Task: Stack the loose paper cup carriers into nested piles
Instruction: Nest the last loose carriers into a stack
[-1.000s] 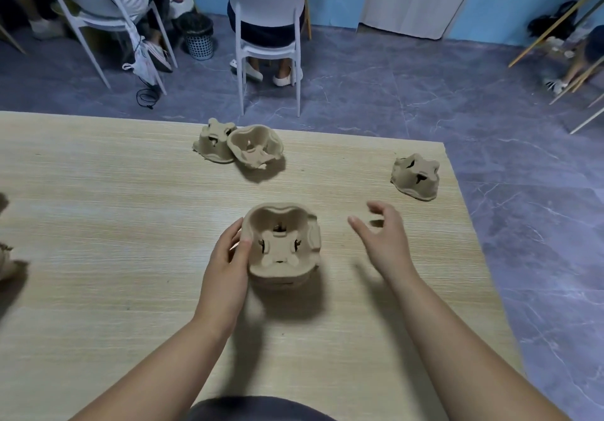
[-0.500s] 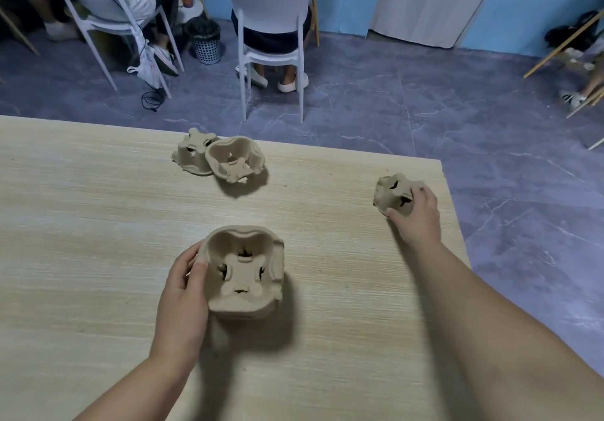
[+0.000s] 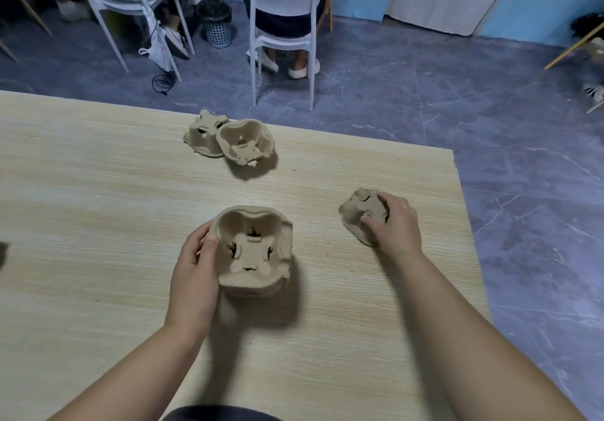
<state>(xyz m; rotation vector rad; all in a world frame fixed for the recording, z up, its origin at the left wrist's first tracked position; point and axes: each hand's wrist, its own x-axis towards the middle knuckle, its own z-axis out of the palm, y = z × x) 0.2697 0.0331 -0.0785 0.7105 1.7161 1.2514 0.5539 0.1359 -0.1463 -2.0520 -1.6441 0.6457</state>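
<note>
Taking 12 o'clock as straight away from the person, the nested pile [image 3: 255, 250] sits in the middle of the table [image 3: 98, 208]. There is bare wood at 9 o'clock and 6 o'clock of it. The table's right edge runs close by at 3 o'clock of the right hand [image 3: 395, 224]. The far edge passes just behind two more carriers at 11 to 12 o'clock.

The pile stands with its hollow side up and its cup pockets open to the camera. It is roughly square, with no clear long axis. The left hand [image 3: 196, 270] grips its 9 o'clock wall, with the thumb hooked over the rim and the fingers curled round the outside.

At 2 o'clock of the pile, the right hand has its fingers curled over a loose carrier [image 3: 354, 216]. That carrier is tipped on edge, with its bumpy underside turned up and toward 10 o'clock.

Of the far pair, the upside-down carrier [image 3: 202, 133] lies flat. The tilted carrier [image 3: 245, 146] leans against it, showing its hollow.

Half a second ago the loose carrier lay flat nearer the right edge, with the right hand only just closing on it. Now it is tilted and closer to the pile. The left hand's hold on the pile is unchanged.
</note>
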